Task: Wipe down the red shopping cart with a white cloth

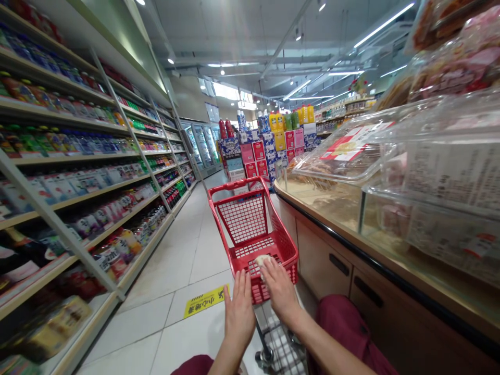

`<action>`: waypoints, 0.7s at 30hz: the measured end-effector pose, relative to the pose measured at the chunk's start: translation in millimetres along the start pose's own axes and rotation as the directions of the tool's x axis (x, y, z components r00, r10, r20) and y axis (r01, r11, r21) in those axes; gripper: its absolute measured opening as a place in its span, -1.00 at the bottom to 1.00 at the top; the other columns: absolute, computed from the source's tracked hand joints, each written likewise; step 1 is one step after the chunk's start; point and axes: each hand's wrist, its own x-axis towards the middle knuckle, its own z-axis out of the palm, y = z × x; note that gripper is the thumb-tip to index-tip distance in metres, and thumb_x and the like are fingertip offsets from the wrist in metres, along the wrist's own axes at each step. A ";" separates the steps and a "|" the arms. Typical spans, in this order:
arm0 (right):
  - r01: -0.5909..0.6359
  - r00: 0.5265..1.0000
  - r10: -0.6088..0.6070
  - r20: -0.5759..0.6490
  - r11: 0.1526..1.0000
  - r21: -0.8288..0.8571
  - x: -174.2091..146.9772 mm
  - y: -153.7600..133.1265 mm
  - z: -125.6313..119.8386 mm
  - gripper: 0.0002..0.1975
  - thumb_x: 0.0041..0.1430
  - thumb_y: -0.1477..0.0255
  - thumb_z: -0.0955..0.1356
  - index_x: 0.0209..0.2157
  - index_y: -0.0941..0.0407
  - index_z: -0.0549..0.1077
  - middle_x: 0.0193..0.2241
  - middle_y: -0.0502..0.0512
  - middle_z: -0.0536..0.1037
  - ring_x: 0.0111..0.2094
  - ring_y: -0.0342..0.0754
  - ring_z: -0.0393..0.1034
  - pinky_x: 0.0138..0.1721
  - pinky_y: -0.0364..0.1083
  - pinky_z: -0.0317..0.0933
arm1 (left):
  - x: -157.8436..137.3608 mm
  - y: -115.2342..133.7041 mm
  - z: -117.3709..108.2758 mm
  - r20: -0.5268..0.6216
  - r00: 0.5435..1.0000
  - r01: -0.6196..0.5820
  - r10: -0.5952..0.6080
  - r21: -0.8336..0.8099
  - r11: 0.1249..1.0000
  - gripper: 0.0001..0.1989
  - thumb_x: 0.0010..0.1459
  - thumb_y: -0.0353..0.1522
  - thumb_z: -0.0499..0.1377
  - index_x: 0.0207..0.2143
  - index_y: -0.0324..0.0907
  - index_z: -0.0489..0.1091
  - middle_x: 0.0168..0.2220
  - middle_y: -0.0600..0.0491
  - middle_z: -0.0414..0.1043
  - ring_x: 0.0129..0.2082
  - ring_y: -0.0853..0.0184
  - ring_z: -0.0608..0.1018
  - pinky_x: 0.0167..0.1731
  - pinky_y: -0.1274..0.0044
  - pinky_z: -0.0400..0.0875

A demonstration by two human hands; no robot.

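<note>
The right hand (279,286), nearer, curls its fingers loosely over a crumpled white wipe (261,259) at the near end of the red shopping-cart basket (280,232), whose long axis runs away; the left hand (239,307) lies flat, fingers slightly spread, seemingly empty.

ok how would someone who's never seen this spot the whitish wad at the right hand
Find the red shopping cart beside the wood-fronted counter. At the cart's near end, look to the fingers of the right hand. The wad is the small, crumpled lump at their tips, set apart by its pale colour from the red plastic around it.
</note>
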 end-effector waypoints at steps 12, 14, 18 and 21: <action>0.014 0.999 -0.015 0.048 1.000 0.021 -1.1 -15.9 -2.9 -0.50 0.06 0.65 0.14 0.04 0.06 0.24 0.10 0.07 0.20 0.16 -0.04 -0.06 0.09 0.05 -0.08 | -0.3 0.5 -2.4 0.004 1.000 0.004 -0.004 -0.004 1.000 -0.23 -0.18 -0.66 -0.18 0.16 -0.18 -0.15 0.22 0.08 -0.22 0.21 0.32 -0.10 0.13 0.17 -0.22; -0.047 0.997 0.047 0.056 0.999 0.005 1.4 -8.2 -7.9 -0.50 0.06 0.64 0.14 0.06 0.08 0.22 0.10 0.09 0.19 0.15 -0.02 -0.05 0.08 0.08 -0.08 | -1.0 -0.1 -2.7 0.004 1.000 -0.004 0.004 -0.007 1.000 -0.23 -0.18 -0.66 -0.18 0.17 -0.17 -0.16 0.22 0.08 -0.23 0.21 0.31 -0.11 0.12 0.16 -0.21; -0.213 0.975 0.216 0.044 0.976 -0.053 5.3 7.3 -15.2 -0.48 0.04 0.66 0.12 0.07 0.14 0.20 0.12 0.14 0.15 0.15 0.04 -0.06 0.08 0.11 -0.09 | -1.2 2.5 -2.8 0.002 1.000 0.002 -0.002 -0.019 1.000 -0.23 -0.17 -0.67 -0.19 0.17 -0.19 -0.19 0.22 0.07 -0.25 0.21 0.31 -0.13 0.12 0.15 -0.20; -0.104 0.992 0.105 0.066 0.994 -0.018 3.6 -11.0 -7.9 -0.49 0.04 0.67 0.13 0.06 0.12 0.22 0.11 0.11 0.17 0.16 0.00 -0.06 0.09 0.06 -0.10 | -0.8 4.4 -2.8 0.010 1.000 0.017 -0.017 -0.022 1.000 -0.24 -0.17 -0.67 -0.19 0.16 -0.20 -0.16 0.22 0.06 -0.23 0.21 0.32 -0.11 0.12 0.17 -0.21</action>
